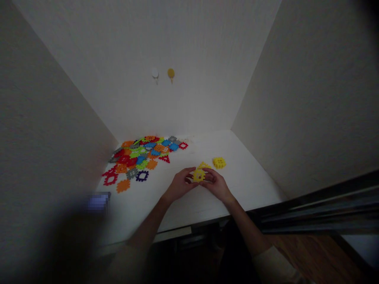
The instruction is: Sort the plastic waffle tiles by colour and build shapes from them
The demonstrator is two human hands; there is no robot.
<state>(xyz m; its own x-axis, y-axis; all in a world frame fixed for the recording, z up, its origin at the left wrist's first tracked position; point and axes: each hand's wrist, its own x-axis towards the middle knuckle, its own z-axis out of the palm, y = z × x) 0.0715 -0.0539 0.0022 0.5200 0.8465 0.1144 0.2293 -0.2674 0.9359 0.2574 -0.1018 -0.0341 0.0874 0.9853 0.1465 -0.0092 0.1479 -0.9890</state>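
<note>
Between my two hands is a yellow notched building tile [199,176] with an opening in its middle. My left hand [181,184] pinches its left edge between thumb and fingers. On the other side, my right hand [217,184] grips the right edge the same way. Just behind the held tile shows another yellow piece [203,165]; whether the two are joined I cannot tell. To the right of my right hand a small yellow stack of tiles [219,162] lies on the white table.
A heap of colourful notched tiles [136,154] spreads over the table's left back, some orange, red, blue, green and grey. At the left front lies a blurred bluish object [99,202]. Pale walls [189,106] enclose the table [251,185], with two hooks [171,73] on the back one.
</note>
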